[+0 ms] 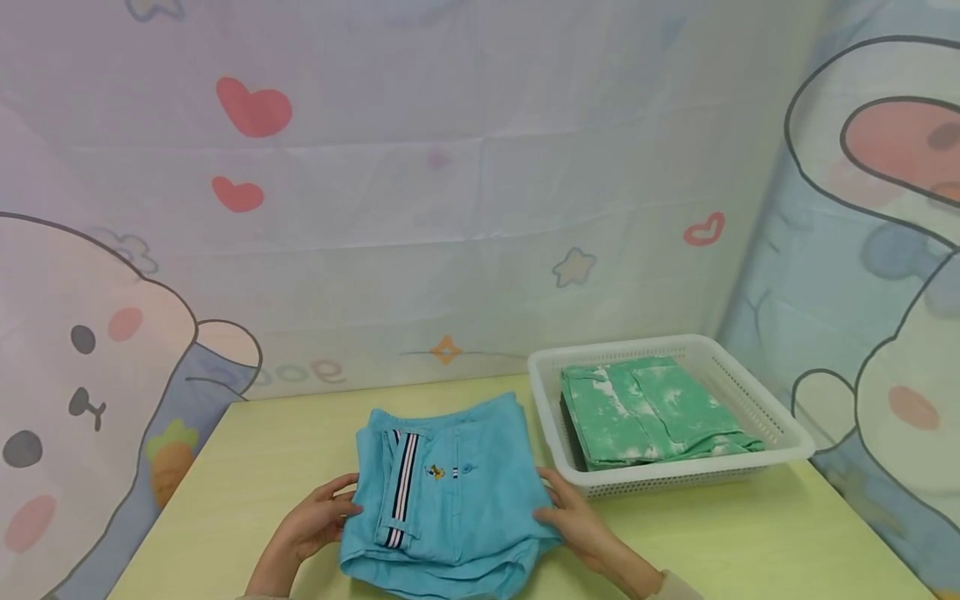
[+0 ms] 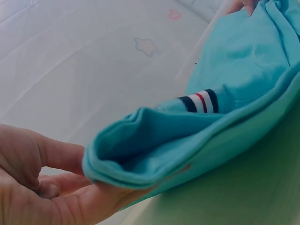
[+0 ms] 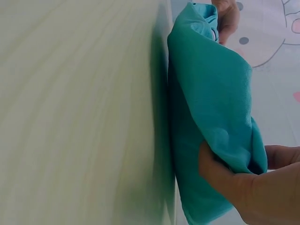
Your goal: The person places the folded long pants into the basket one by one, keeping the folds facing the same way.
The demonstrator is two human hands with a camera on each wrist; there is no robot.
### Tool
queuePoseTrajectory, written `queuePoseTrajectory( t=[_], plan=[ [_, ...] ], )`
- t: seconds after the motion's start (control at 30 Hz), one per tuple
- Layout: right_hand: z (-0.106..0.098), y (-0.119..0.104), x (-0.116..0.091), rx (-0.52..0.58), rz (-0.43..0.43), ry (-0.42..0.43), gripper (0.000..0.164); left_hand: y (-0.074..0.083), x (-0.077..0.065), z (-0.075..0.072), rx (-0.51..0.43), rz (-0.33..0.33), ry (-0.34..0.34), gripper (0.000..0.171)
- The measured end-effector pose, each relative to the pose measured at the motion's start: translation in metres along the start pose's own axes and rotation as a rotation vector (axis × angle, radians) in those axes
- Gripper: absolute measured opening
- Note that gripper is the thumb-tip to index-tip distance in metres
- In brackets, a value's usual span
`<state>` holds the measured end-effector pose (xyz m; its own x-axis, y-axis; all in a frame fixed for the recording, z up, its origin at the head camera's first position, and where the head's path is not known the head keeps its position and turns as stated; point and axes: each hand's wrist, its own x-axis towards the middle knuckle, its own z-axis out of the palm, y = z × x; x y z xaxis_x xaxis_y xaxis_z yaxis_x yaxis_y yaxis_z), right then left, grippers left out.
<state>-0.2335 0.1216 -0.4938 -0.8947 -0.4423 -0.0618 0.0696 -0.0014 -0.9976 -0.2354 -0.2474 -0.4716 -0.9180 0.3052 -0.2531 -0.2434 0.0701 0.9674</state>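
Folded light-blue shorts [image 1: 491,492] lie on the table, with a striped band and a small embroidered figure on top. At their left edge my left hand [image 1: 318,517] pinches the fabric. My right hand [image 1: 585,529] grips the opposite edge. In the left wrist view, the thumb and fingers of the left hand [image 2: 61,173] are around the rolled end of the shorts [image 2: 243,51]. Seen from the right wrist, the right hand [image 3: 253,187] has its thumb on one face of the cloth [image 3: 215,93] and other fingers behind it.
A white plastic basket [image 1: 776,454] stands at the back right of the table [image 1: 247,467]. Inside it lies a folded green-and-white garment [image 1: 652,408], with something dark beneath. A printed cloth backdrop [image 1: 420,192] hangs behind and at the sides.
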Motion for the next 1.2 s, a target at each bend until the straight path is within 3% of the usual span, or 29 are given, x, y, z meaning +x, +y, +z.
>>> queuePoseTrajectory(
  t=[0.77,1.2],
  plan=[
    [0.001,-0.004,-0.001,-0.04,-0.046,-0.016,0.057,0.006,-0.006,-0.002,-0.065,0.005,-0.053,0.068],
    [0.001,-0.007,-0.002,-0.048,-0.05,-0.03,0.058,0.007,-0.011,-0.005,-0.12,0.017,-0.1,0.054]
  ],
)
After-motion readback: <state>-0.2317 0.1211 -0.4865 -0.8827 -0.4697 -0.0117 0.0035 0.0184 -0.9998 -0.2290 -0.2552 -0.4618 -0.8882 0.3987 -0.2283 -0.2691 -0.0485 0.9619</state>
